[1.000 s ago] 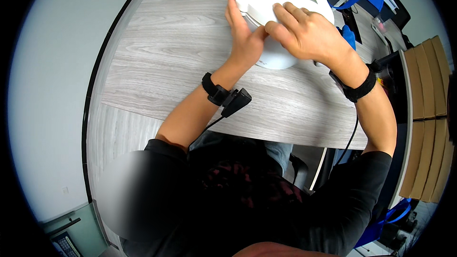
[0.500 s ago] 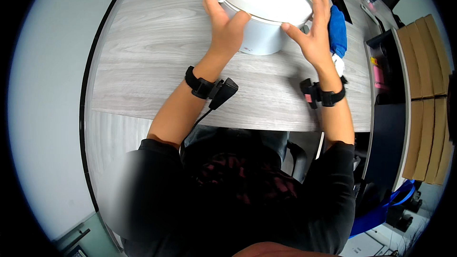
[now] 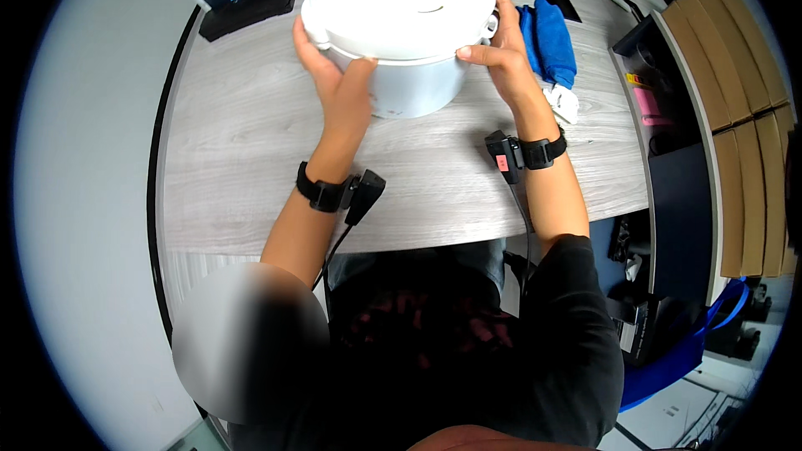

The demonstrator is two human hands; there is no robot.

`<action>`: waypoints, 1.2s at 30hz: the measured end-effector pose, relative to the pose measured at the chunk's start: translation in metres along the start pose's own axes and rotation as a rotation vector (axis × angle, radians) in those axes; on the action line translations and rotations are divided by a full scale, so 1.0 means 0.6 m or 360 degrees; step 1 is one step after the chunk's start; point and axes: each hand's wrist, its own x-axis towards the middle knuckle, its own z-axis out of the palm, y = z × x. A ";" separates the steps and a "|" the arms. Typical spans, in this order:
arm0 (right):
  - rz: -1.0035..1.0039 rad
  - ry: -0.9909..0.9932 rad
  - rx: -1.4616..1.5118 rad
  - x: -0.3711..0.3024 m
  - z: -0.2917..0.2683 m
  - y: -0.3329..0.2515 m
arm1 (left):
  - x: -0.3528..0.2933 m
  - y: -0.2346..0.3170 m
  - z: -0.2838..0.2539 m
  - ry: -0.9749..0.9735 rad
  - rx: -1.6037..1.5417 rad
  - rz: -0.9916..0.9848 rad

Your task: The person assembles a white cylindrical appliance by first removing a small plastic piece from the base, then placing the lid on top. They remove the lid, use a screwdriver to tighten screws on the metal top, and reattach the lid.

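A white, round lidded pot [image 3: 418, 88], much like a rice cooker, is at the far middle of the desk, with an arched handle on its lid [image 3: 401, 29]. My left hand [image 3: 338, 100] is closed round its left side, thumb near the seam below the lid. On the opposite side, my right hand [image 3: 508, 67] grips it with the thumb at the lid's lower edge and the fingers mostly behind a small side latch [image 3: 490, 27]. The pot looks roughly upright; whether its base touches the desk I cannot tell.
A blue cloth [image 3: 553, 42] and a white bunched piece [image 3: 562, 103] lie right of the pot on the grey wood-grain desk [image 3: 242, 167]. A black case [image 3: 246, 12] sits at the far left. Brown cartons [image 3: 735, 58] line the right. Cables hang from both wrist straps.
The pot and both hands appear further left in view, partly because the view has shifted. My right hand's fingers, spread against the lid before, are now round the pot's side.
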 end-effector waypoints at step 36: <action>-0.0108 -0.0216 0.0306 0.013 -0.004 -0.027 | -0.006 0.036 -0.004 -0.0045 0.0207 -0.0149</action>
